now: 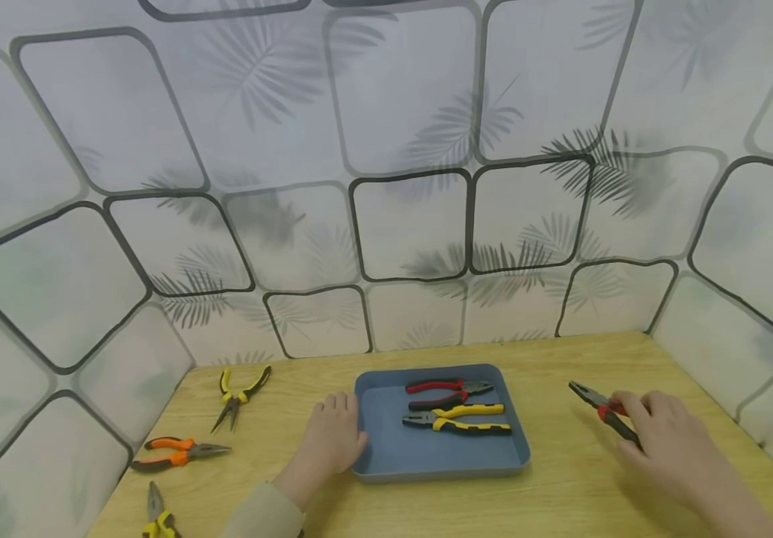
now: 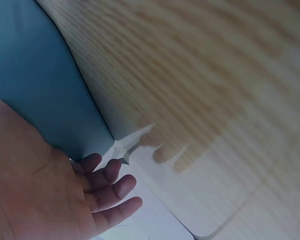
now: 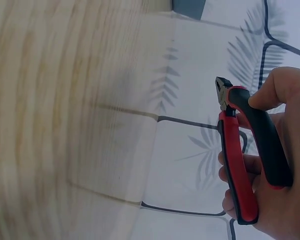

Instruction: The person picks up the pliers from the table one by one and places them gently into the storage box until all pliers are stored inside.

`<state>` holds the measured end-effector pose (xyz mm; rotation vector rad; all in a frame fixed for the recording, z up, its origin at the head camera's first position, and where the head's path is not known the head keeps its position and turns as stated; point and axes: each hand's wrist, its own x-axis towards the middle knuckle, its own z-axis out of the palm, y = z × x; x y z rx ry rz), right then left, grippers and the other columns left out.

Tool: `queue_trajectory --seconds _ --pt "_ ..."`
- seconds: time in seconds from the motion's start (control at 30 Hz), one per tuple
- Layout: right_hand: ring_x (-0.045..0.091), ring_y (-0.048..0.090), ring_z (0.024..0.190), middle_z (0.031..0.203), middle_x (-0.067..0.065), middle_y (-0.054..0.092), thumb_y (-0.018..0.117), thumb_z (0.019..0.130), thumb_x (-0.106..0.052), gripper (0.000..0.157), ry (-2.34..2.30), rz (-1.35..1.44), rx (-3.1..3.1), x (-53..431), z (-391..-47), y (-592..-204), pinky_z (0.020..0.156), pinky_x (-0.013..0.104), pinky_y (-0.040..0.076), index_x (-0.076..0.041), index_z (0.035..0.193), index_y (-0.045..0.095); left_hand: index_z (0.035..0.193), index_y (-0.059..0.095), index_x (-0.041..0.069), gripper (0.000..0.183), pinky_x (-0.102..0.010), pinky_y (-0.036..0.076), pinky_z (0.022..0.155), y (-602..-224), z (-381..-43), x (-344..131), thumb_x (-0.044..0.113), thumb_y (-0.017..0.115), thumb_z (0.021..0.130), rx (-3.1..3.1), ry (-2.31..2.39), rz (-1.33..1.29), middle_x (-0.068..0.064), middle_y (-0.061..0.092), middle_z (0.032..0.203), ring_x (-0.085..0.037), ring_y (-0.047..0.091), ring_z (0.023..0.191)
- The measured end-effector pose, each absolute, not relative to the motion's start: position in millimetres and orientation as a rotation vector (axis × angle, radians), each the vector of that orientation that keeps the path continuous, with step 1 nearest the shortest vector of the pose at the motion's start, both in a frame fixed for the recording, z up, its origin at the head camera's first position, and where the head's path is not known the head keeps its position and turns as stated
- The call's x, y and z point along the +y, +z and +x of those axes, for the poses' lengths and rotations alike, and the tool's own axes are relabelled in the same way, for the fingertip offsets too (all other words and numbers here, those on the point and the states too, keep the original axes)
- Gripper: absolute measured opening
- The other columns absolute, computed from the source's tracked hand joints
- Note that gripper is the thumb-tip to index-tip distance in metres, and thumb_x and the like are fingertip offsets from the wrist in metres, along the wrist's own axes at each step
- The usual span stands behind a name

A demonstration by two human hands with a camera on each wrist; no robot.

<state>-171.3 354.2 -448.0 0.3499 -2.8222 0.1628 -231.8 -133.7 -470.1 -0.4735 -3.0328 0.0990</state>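
My right hand (image 1: 665, 433) grips combination pliers with red and black handles (image 3: 237, 160) at the right, over the table. Their short metal jaws point up and left in the head view. At the tray's left side rests my left hand (image 1: 336, 433), its thumb by the rim. The left wrist view shows its fingers (image 2: 112, 192) loosely bent beside the blue tray wall (image 2: 50, 75). Inside the blue tray (image 1: 440, 467) lie red-and-black pliers (image 1: 443, 385) and, just in front, yellow-and-black pliers (image 1: 470, 428).
On the left of the wooden table (image 1: 279, 418) lie yellow-and-black long-nose pliers (image 1: 233, 403), orange-and-black long-nose pliers (image 1: 181, 453) and another yellow-handled pair (image 1: 156, 508), cut off by the frame. Patterned white walls (image 1: 413, 224) enclose the back and sides.
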Motion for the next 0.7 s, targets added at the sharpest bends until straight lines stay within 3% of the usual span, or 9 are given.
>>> queue_trajectory --seconds 0.7 --pt "0.029 0.056 0.092 0.102 0.012 0.059 0.075 0.086 -0.023 0.052 0.164 0.416 -2.809 326.7 -179.8 -446.5 0.065 0.045 0.047 -0.011 0.133 0.057 0.129 0.056 -0.005 0.052 -0.052 0.055 0.1 -467.2 -231.2 -132.6 0.037 0.063 0.098 -3.051 0.084 -0.463 -0.023 0.065 0.121 -0.037 0.064 0.114"
